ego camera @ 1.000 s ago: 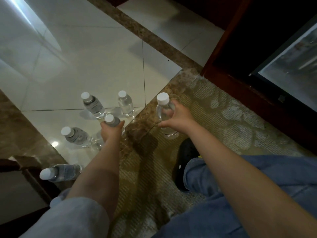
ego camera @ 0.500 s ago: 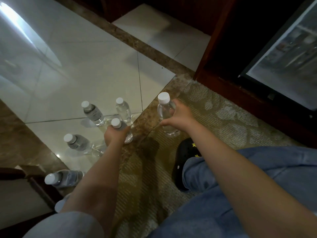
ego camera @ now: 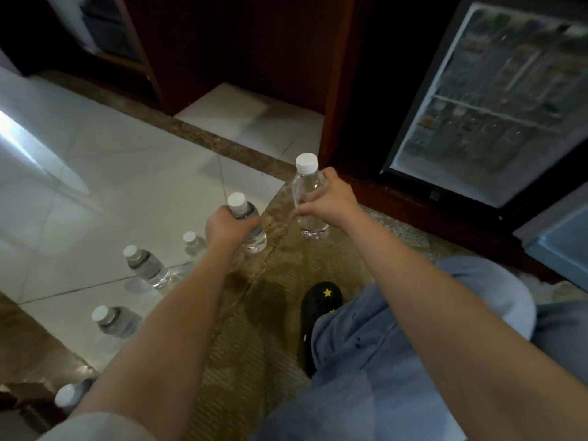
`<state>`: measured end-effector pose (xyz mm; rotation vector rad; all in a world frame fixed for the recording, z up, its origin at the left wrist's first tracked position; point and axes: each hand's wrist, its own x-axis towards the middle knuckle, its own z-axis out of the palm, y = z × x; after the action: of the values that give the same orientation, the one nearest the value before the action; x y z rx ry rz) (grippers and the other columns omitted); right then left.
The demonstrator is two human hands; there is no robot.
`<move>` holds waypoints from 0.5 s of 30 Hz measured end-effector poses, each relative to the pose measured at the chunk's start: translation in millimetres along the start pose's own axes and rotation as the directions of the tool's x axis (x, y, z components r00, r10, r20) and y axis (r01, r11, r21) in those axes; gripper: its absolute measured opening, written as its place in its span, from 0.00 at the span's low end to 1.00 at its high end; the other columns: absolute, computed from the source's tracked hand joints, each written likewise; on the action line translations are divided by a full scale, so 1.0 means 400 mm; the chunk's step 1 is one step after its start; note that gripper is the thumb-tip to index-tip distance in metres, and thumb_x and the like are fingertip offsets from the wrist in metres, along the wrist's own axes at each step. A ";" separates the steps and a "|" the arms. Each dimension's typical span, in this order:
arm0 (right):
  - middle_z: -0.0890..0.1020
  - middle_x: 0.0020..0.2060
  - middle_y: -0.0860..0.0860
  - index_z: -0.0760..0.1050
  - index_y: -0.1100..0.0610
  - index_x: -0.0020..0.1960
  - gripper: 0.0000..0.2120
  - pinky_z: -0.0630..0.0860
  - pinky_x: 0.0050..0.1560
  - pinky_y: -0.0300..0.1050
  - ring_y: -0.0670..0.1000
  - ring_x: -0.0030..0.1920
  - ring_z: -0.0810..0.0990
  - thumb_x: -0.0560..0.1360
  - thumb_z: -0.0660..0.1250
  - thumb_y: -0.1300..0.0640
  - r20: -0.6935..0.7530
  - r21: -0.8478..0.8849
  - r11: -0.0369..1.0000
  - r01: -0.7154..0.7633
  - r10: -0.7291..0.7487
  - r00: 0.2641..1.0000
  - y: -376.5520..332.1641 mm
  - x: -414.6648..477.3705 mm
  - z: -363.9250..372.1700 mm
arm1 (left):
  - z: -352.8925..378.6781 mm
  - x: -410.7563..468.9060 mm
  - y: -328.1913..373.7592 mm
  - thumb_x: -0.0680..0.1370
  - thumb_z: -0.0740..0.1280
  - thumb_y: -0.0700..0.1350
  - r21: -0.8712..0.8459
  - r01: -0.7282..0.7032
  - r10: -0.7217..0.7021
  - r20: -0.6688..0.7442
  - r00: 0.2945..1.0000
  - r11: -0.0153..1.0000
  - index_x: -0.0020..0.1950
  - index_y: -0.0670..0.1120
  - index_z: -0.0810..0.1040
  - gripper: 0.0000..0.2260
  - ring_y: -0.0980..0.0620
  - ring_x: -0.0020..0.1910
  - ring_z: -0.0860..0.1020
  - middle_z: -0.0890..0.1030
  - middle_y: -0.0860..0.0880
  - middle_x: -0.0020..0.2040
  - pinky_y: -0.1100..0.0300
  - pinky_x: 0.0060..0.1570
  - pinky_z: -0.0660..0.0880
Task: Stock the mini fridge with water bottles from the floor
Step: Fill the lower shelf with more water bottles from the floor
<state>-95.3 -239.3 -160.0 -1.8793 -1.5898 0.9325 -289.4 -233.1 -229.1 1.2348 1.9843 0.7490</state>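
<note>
My left hand (ego camera: 226,225) grips a clear water bottle (ego camera: 251,229) with a white cap, held up off the floor and tilted. A second water bottle (ego camera: 306,194) is clasped in my right hand (ego camera: 331,200), upright and above the carpet. Several more bottles stay on the white tiles at the left: one (ego camera: 147,267) standing, one (ego camera: 192,243) partly behind my left wrist, one (ego camera: 114,320) lower down, one (ego camera: 68,396) at the bottom left. The mini fridge (ego camera: 496,100) is at the upper right, its inside lit and blurred, its door (ego camera: 563,243) swung open at the right edge.
A dark wooden cabinet frame (ego camera: 337,90) surrounds the fridge. A brown marble strip (ego camera: 222,148) separates the tiles. Patterned carpet (ego camera: 270,329) lies under me. My jeans-clad knee (ego camera: 477,297) and a black clog with yellow stars (ego camera: 321,300) are at the lower right.
Both hands have lifted their bottles off the floor and carried them up and to the right. My view has swung up toward the fridge, now much more in view.
</note>
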 end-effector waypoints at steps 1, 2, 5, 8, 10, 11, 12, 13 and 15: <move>0.77 0.58 0.54 0.65 0.56 0.63 0.36 0.76 0.55 0.50 0.56 0.58 0.76 0.61 0.79 0.52 -0.025 0.011 1.000 0.005 -0.005 1.000 0.000 0.001 -0.028 | 0.006 0.002 0.034 0.67 0.75 0.55 -0.002 -0.022 0.022 0.004 1.000 1.000 0.61 0.44 0.75 0.27 0.45 0.56 0.78 0.80 0.45 0.58 0.56 0.50 0.71; 0.77 0.57 0.53 0.65 0.55 0.63 0.36 0.76 0.54 0.50 0.55 0.56 0.76 0.61 0.79 0.52 -0.049 0.016 1.000 0.009 -0.009 0.999 0.001 0.003 -0.057 | 0.012 0.002 0.070 0.67 0.75 0.55 0.008 -0.056 0.056 0.002 0.998 0.998 0.61 0.44 0.75 0.27 0.45 0.56 0.78 0.80 0.45 0.57 0.57 0.49 0.71; 0.76 0.52 0.50 0.65 0.53 0.59 0.31 0.76 0.50 0.47 0.53 0.53 0.77 0.62 0.78 0.53 -0.132 0.021 1.000 0.023 -0.020 0.991 0.007 0.009 -0.148 | 0.034 0.004 0.187 0.66 0.75 0.57 0.044 -0.172 0.172 0.009 0.985 0.984 0.59 0.44 0.76 0.27 0.45 0.55 0.78 0.80 0.45 0.55 0.57 0.49 0.70; 0.76 0.51 0.49 0.64 0.52 0.59 0.33 0.73 0.47 0.45 0.51 0.51 0.76 0.62 0.79 0.52 -0.220 0.026 0.999 0.020 -0.014 0.975 0.021 0.018 -0.246 | 0.063 0.002 0.312 0.66 0.75 0.57 0.040 -0.289 0.288 0.027 0.957 0.956 0.56 0.42 0.77 0.26 0.47 0.51 0.78 0.80 0.45 0.51 0.58 0.47 0.70; 0.76 0.52 0.49 0.65 0.54 0.62 0.35 0.71 0.48 0.43 0.50 0.51 0.74 0.62 0.79 0.51 -0.264 0.017 1.000 0.009 -0.004 0.965 0.029 0.022 -0.320 | 0.088 -0.001 0.398 0.66 0.74 0.58 0.042 -0.346 0.345 0.032 0.938 0.937 0.55 0.43 0.78 0.25 0.47 0.52 0.79 0.81 0.46 0.50 0.59 0.45 0.71; 0.75 0.53 0.50 0.64 0.54 0.63 0.36 0.70 0.48 0.43 0.50 0.53 0.74 0.63 0.80 0.52 -0.286 0.017 1.000 0.002 0.003 0.958 0.034 0.023 -0.359 | 0.103 -0.004 0.443 0.65 0.74 0.59 0.040 -0.370 0.368 0.043 0.929 0.928 0.55 0.44 0.78 0.26 0.46 0.53 0.79 0.81 0.46 0.51 0.59 0.45 0.71; 0.75 0.54 0.51 0.64 0.55 0.65 0.37 0.71 0.49 0.44 0.52 0.54 0.74 0.63 0.79 0.52 -0.308 0.020 1.000 -0.006 0.012 0.951 0.040 0.026 -0.396 | 0.118 -0.008 0.486 0.65 0.74 0.59 0.031 -0.401 0.399 0.055 0.915 0.916 0.56 0.44 0.78 0.26 0.46 0.54 0.79 0.82 0.46 0.52 0.59 0.45 0.70; 0.75 0.56 0.52 0.63 0.56 0.66 0.38 0.73 0.49 0.45 0.53 0.57 0.75 0.63 0.79 0.52 -0.328 0.028 1.000 -0.013 0.021 0.944 0.046 0.029 -0.431 | 0.135 -0.014 0.530 0.65 0.74 0.59 0.017 -0.425 0.423 0.073 0.903 0.905 0.57 0.45 0.78 0.26 0.47 0.55 0.79 0.81 0.46 0.54 0.59 0.46 0.70; 0.76 0.58 0.53 0.62 0.56 0.68 0.39 0.76 0.54 0.51 0.55 0.60 0.75 0.64 0.79 0.53 -0.368 0.053 0.998 -0.029 0.047 0.928 0.064 0.037 -0.494 | 0.171 -0.027 0.613 0.65 0.75 0.59 -0.006 -0.468 0.466 0.101 0.879 0.884 0.58 0.45 0.78 0.27 0.47 0.57 0.78 0.81 0.47 0.55 0.60 0.46 0.70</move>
<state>73.8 -219.4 -55.6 -1.9227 -1.2975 0.5785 -102.8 -140.1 -82.4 1.7605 1.6256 0.8775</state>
